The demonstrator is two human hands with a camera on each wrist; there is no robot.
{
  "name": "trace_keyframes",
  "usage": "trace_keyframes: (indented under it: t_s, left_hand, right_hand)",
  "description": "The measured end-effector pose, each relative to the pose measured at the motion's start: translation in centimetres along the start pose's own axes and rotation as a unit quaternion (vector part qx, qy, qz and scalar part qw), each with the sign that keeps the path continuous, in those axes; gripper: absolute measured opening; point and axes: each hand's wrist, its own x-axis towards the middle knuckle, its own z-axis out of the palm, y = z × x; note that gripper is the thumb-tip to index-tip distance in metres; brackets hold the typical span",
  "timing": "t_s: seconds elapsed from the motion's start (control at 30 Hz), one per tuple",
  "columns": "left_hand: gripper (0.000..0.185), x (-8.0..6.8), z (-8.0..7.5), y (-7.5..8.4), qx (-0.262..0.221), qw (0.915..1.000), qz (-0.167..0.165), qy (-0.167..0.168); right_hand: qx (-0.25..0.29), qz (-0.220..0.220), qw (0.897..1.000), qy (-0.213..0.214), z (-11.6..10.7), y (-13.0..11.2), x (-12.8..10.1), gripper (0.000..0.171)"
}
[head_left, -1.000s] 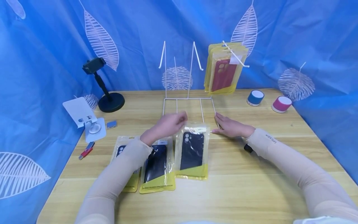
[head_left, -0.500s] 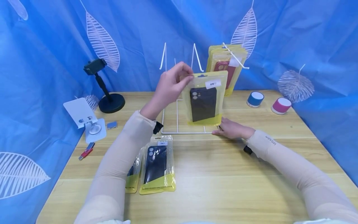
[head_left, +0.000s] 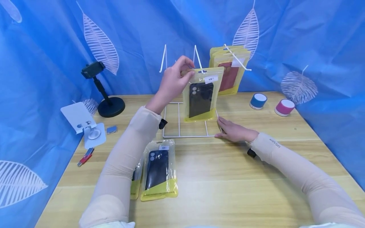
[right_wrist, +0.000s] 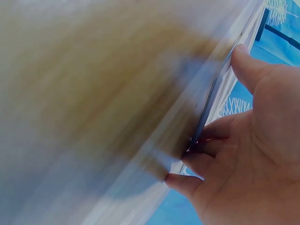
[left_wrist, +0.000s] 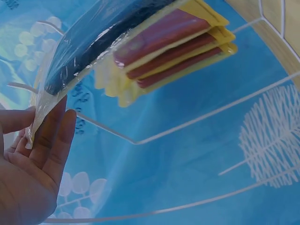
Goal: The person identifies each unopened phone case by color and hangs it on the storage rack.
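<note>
Two hands at white wire rack (head_left: 188, 126): left hand (head_left: 173, 83) pinches top edge of dark phone-case packet (head_left: 201, 95), packet hanging upright, long axis vertical, hang hole just beside middle hook (head_left: 197, 58); right hand (head_left: 233, 130) lies flat on worktop (head_left: 228, 183), fingers relaxed against rack base; left hand nearer hook

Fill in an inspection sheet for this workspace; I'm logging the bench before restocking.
Surface: wooden table, bare wood in front.
Job's things: packaged phone case held up at white wire rack; red cases hang on right hook; two packaged cases lie flat.
Clutter: two small speakers, phone stand, white holder, USB stick.
Grips: left hand pinches the packet's top; right hand rests on the rack base.
Cables: nothing seen.
Surroundings: blue leaf-print curtain.
</note>
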Motion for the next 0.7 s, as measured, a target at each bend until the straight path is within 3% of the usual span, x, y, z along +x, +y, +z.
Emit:
trace_keyframes:
  t_s: [0.23, 0.47, 0.7]
  left_hand:
    - [0.020, 2.0, 0.5, -1.8, 0.052, 0.9982, -0.029, 0.006]
    - [0.022, 3.5, 0.6, -2.9, 0.102, 0.9943, -0.012, 0.028]
    - [0.023, 5.4, 1.3, -4.0, 0.137, 0.9885, -0.036, 0.051]
  right_hand:
    - [-0.008, -0.006, 1.000, 0.010, 0.2, 0.3, 0.1, 0.087]
    - [-0.002, -0.004, 1.000, 0.009, 0.0, 0.0, 0.1, 0.086]
    - [-0.011, -0.008, 1.000, 0.013, 0.1, 0.0, -0.1, 0.087]
